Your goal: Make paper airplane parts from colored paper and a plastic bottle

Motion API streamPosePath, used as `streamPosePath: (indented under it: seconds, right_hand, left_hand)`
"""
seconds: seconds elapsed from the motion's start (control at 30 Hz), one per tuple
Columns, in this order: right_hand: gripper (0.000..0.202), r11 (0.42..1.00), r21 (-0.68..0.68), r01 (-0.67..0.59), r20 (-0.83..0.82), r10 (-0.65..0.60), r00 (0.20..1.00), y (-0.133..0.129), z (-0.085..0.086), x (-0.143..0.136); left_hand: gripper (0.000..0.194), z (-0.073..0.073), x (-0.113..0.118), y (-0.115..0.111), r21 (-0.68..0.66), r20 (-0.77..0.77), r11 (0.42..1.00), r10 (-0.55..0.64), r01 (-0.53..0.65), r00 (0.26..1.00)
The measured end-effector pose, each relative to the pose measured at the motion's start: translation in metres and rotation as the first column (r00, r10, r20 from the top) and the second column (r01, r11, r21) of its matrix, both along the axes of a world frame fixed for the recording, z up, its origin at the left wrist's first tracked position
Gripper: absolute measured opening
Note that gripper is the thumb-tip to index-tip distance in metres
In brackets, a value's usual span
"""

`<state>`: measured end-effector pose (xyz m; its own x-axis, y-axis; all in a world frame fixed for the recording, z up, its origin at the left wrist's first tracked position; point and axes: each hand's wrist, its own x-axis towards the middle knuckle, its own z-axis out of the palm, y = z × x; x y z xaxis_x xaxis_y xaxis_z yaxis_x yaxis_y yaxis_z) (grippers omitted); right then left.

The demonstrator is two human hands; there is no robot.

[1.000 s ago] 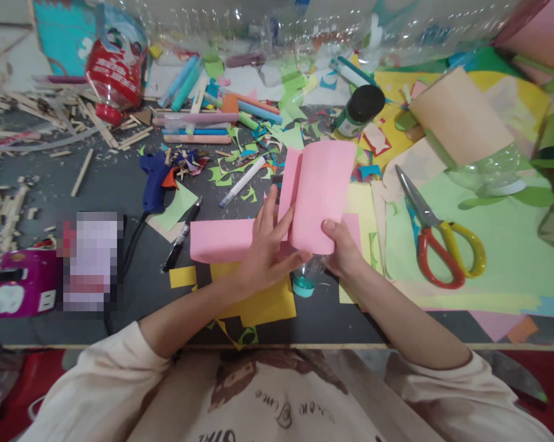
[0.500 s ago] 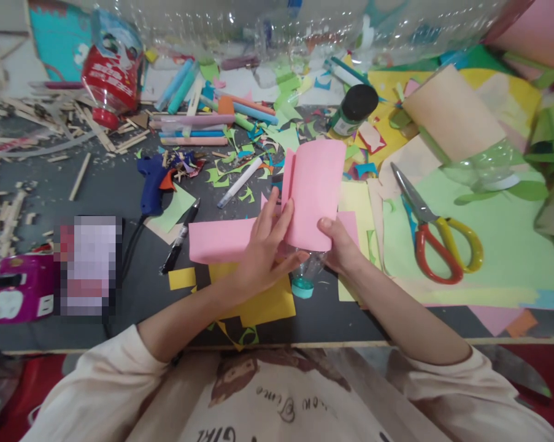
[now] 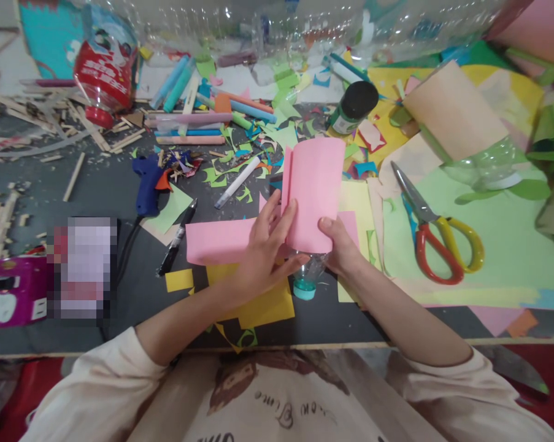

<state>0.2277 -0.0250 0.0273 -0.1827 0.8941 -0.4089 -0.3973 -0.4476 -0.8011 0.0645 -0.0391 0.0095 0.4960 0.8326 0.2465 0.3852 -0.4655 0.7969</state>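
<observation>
Pink paper (image 3: 314,190) is wrapped around a clear plastic bottle whose teal cap (image 3: 304,288) points toward me. My right hand (image 3: 343,245) grips this wrapped bottle from the right, thumb pressed on the paper near its lower edge. On the other side, my left hand (image 3: 267,245) has its fingers stretched out and apart, with the fingertips against the left side of the paper. A loose flap of pink shows along that side. Beneath my left hand lie a flat pink strip (image 3: 216,240) and yellow paper (image 3: 267,310). Part of the bottle is hidden by the paper.
Scissors (image 3: 430,227) lie on green paper at the right, near another paper-wrapped bottle (image 3: 461,116). A black-capped jar (image 3: 354,107) stands behind the pink wrap. To the left are a blue glue gun (image 3: 146,184), a black marker (image 3: 178,239), and a phone (image 3: 86,267). Paper scraps and wooden sticks are scattered about.
The view has shifted slightly, so things on the left appear a little farther left. Both hands keep nearly the same place on the wrapped bottle.
</observation>
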Motion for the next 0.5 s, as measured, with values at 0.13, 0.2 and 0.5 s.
streamPosePath:
  seconds: [0.13, 0.2, 0.5]
  right_hand:
    - [0.076, 0.999, 0.002, -0.041, 0.010, 0.041, 0.999, -0.0005, -0.0023, 0.0017]
    - [0.074, 0.999, 0.009, -0.050, 0.008, 0.050, 0.999, -0.0009, -0.0033, 0.0022]
    - [0.079, 1.000, -0.012, -0.009, 0.048, 0.010, 0.999, -0.0008, -0.0003, 0.0007]
  left_hand:
    - [0.080, 0.0005, -0.0003, 0.0000, -0.049, 0.010, 0.998, -0.030, 0.030, 0.999]
    - [0.078, -0.0004, -0.0002, 0.0001, -0.058, 0.019, 0.998, -0.039, 0.040, 0.999]
    - [0.076, -0.0026, -0.0010, 0.0014, -0.046, 0.032, 0.998, -0.052, 0.054, 0.998]
